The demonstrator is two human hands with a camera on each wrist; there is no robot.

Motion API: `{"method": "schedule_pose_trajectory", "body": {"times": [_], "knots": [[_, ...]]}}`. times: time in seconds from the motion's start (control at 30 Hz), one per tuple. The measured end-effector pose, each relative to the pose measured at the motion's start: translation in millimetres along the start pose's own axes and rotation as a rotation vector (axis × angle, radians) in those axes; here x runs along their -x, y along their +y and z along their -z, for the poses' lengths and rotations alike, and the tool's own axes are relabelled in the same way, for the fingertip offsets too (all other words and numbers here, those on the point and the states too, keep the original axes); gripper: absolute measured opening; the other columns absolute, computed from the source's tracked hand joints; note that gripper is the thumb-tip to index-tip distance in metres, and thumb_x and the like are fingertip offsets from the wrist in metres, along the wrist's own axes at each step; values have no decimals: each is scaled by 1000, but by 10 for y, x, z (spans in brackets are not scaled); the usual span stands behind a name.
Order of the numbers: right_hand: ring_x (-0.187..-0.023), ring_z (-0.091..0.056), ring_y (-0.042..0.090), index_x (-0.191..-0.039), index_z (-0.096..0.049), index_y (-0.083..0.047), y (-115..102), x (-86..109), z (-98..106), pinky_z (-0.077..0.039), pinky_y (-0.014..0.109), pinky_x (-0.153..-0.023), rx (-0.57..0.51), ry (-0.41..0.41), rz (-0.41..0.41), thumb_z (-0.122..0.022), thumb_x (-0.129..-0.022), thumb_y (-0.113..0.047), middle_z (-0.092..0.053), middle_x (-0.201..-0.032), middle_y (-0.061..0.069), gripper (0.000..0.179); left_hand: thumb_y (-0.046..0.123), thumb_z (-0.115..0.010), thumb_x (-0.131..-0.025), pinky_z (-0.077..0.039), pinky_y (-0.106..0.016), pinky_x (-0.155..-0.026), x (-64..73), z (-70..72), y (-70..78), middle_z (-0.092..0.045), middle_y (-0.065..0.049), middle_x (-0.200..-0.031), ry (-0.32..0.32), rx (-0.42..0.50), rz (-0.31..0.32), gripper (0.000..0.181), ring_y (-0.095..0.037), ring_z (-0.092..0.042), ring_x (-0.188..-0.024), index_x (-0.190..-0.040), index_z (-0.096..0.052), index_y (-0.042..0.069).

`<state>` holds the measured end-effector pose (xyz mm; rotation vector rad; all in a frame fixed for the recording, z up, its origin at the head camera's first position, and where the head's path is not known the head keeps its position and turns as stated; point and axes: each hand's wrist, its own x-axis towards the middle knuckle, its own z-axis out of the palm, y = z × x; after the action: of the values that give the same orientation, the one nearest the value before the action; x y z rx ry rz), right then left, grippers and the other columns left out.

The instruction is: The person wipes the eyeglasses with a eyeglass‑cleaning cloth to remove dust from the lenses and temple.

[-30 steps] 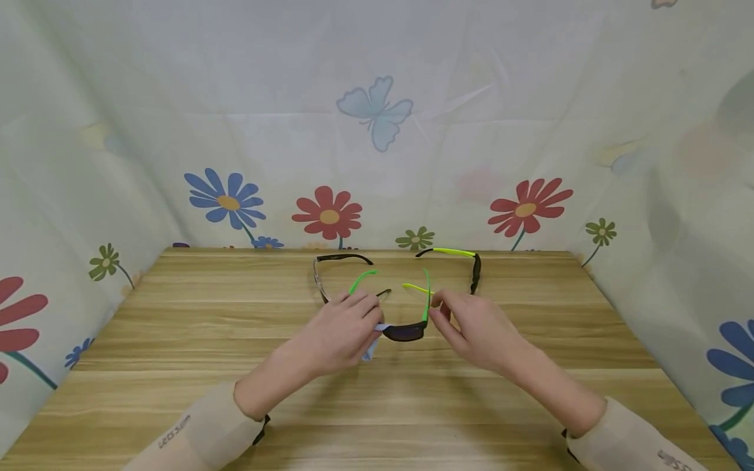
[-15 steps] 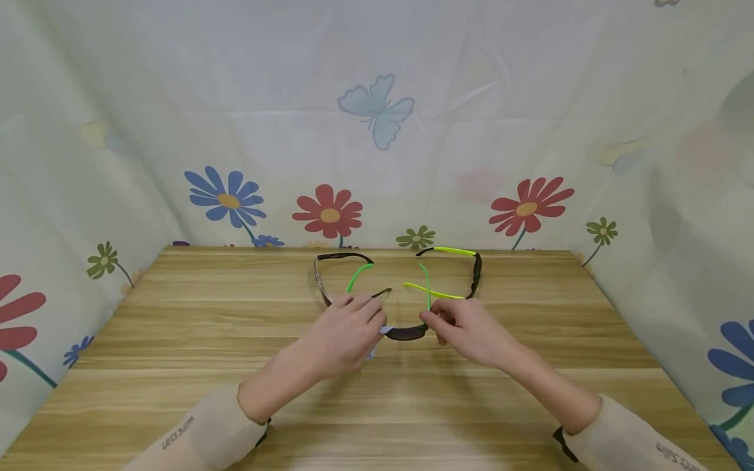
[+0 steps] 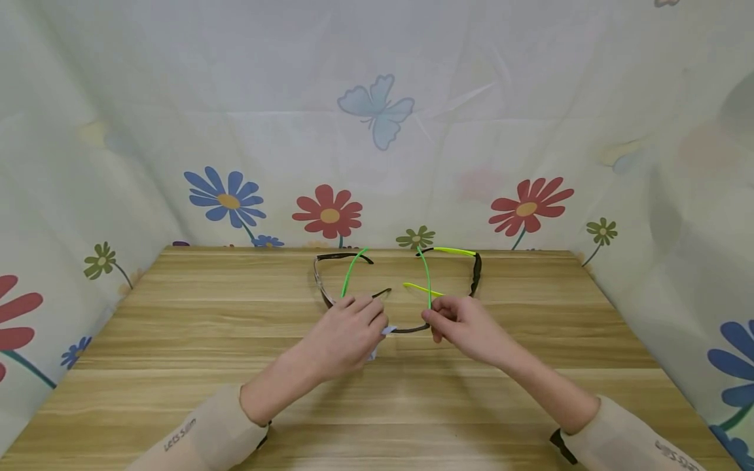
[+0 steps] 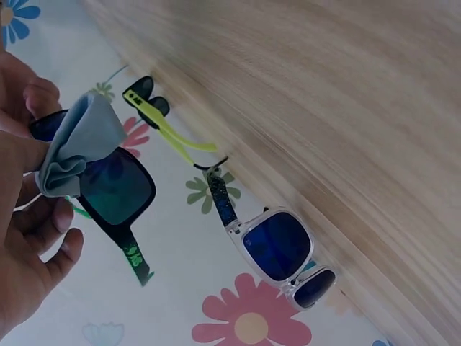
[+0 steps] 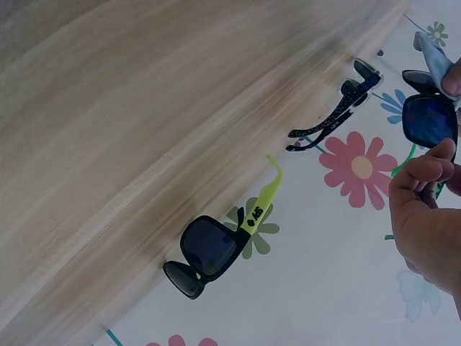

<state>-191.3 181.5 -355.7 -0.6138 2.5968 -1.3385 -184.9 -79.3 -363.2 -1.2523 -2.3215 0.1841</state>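
Observation:
A pair of sunglasses [image 4: 119, 189] with a black front, dark blue-green lenses and bright green temples is held up between both hands, temples pointing away from me. My left hand [image 3: 344, 335] pinches a light blue cloth [image 4: 85, 138] folded over the middle of the front and one lens. In the head view that hand hides most of the left lens. My right hand [image 3: 471, 327] pinches the other end of the frame, thumb and finger at the hinge corner of the right green temple [image 3: 425, 275].
Behind the hands on the wooden table [image 3: 235, 405] lie two more sunglasses, temples unfolded. At left is a clear-framed pair [image 4: 277, 246] with blue lenses and dark speckled temples. At right is a black pair [image 5: 209, 245] with yellow temples. A flowered cloth backdrop [image 3: 271, 144] surrounds the table.
The green-templed sunglasses have tilted, their temple tips rising and the front turning edge-on in the head view. My right hand has moved in from beside the temple to pinch the hinge corner.

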Motion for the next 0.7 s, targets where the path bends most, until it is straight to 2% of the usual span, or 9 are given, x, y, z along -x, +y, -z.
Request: {"method": "schedule_pose_trajectory", "body": {"times": [0.2, 0.37, 0.53, 0.7], "knots": [[-48, -35, 10, -90, -64, -10, -15, 1, -27, -29, 25, -46, 57, 26, 25, -56, -108, -20, -62, -70, -3, 22, 29, -72, -97, -52, -38, -84, 4, -39, -6, -63, -5, -112, 3, 49, 5, 21, -22, -59, -104, -106, -70, 10], [-48, -36, 9, -92, -64, -10, 7, 6, -35, -32, 25, -47, 119, 41, 66, -55, -108, -17, -62, -72, -2, 20, 26, -73, -97, -53, -38, -82, 5, -52, -16, -61, -3, -104, 16, 180, 30, 15, -21, -59, -96, -103, -70, 12], [-50, -40, 6, -90, -63, -10, 46, 11, -68, -34, 25, -48, 155, 78, 162, -59, -106, -14, -61, -71, -3, 17, 23, -72, -98, -50, -35, -74, -9, -34, -19, -57, 1, -93, 23, 330, 86, 9, -17, -55, -81, -102, -72, 15], [-52, -46, 4, -91, -63, -10, 70, 12, -111, -37, 24, -48, 177, 111, 262, -64, -103, -10, -60, -71, -10, 12, 20, -72, -99, -48, -27, -65, -25, -33, -24, -59, 2, -91, 37, 463, 173, 13, -12, -54, -74, -107, -71, 10]]}}
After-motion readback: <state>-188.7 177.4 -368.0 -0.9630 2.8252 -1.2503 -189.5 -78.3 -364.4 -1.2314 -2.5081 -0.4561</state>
